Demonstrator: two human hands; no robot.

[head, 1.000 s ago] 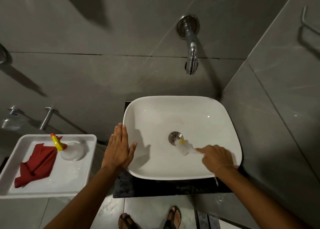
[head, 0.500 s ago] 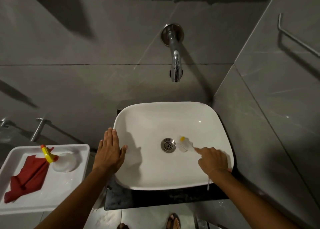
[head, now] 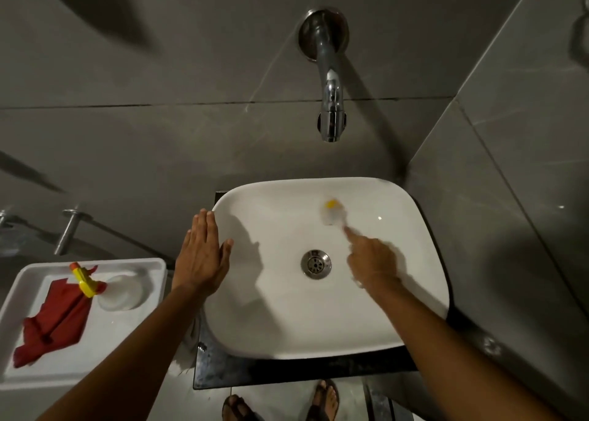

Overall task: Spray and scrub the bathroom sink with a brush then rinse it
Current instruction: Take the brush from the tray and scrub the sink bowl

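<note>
A white square sink (head: pixel 398 318) sits on a dark counter, with a steel drain (head: pixel 316 264) in its middle. My right hand (head: pixel 371 259) is inside the basin, shut on a small white brush (head: pixel 331 213) with a yellow tip; the index finger lies along its handle. The blurred brush head presses on the far inner wall, beyond the drain. My left hand (head: pixel 200 255) lies flat with fingers together on the sink's left rim, holding nothing. A white spray bottle (head: pixel 114 290) with a yellow and red trigger lies in the tray at the left.
A chrome wall spout (head: pixel 330 102) hangs over the sink's far edge; no water runs. The white tray (head: pixel 149 267) also holds a red cloth (head: pixel 54 322). Grey tiled walls close in behind and at the right. Sandalled feet (head: pixel 323 400) stand below the counter.
My right hand has pushed the brush from beside the drain up to the far wall of the basin. My left hand stays on the left rim. The camera has shifted a little.
</note>
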